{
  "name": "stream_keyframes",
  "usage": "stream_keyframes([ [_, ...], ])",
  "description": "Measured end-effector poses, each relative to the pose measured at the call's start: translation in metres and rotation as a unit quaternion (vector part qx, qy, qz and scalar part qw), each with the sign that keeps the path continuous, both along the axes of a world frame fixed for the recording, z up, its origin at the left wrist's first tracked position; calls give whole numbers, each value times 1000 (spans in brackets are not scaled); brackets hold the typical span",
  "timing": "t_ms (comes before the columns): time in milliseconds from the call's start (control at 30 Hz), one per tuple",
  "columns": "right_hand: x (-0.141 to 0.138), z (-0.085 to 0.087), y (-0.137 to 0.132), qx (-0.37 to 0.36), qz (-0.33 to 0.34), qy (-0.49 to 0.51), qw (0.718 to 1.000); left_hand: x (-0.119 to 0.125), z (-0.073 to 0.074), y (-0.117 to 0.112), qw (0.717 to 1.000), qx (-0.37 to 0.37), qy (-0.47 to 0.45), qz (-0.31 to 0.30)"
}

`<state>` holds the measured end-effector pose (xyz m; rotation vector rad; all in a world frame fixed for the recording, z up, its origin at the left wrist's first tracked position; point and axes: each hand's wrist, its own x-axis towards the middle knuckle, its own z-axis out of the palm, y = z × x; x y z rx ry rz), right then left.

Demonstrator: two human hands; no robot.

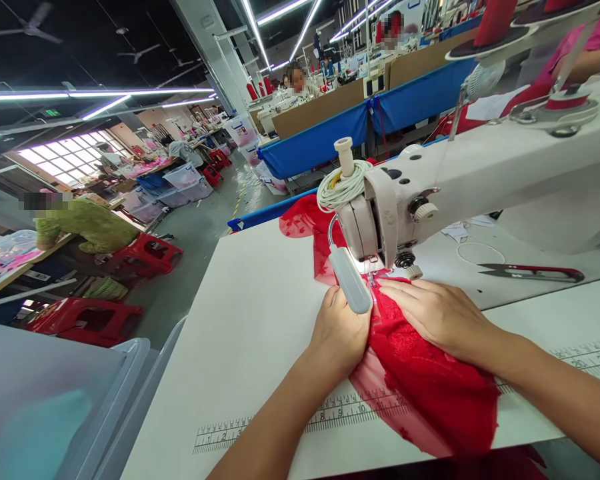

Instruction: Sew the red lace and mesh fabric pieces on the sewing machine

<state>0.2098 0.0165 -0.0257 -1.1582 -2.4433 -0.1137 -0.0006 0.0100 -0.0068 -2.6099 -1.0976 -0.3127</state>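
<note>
Red lace fabric (pixel 430 380) lies on the white sewing table (pixel 250 320) and runs under the head of a white sewing machine (pixel 480 180). My right hand (pixel 440 313) lies flat on the fabric, fingers stretched toward the needle area. My left hand (pixel 337 333) rests on the fabric's left edge with its fingers curled, partly hidden behind the machine's small lamp (pixel 350 280). More red fabric (pixel 305 223) trails out behind the machine.
Red-handled thread snips (pixel 530 271) lie on the table to the right. A ruler scale (pixel 330 413) is printed along the front edge. A translucent bin (pixel 55 400) stands at the left. Other people work at tables beyond the aisle, with red stools (pixel 145 253).
</note>
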Motion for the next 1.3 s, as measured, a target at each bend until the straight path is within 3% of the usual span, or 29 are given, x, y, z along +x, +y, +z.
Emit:
stream_keyframes([
  [300, -2, -2, 1, 11, -5, -5, 1000, 1, 1, 2, 1000, -4, -10, 8],
  [500, -2, 4, 3, 9, 32, 21, 999, 0, 9, -1, 998, -43, -42, -15],
  [633, 2, 4, -2, 15, 48, 50, 997, -2, 17, -6, 992, -113, -27, -56],
  [767, 8, -1, -7, 34, 58, 51, 996, -4, 20, -9, 987, -154, -22, -28],
  [1033, 11, 5, -8, 86, 80, 37, 992, -5, 10, -13, 995, -82, -28, -50],
  [1300, 15, 6, -7, 73, 99, 46, 991, -6, 6, -21, 999, -32, -3, -30],
])
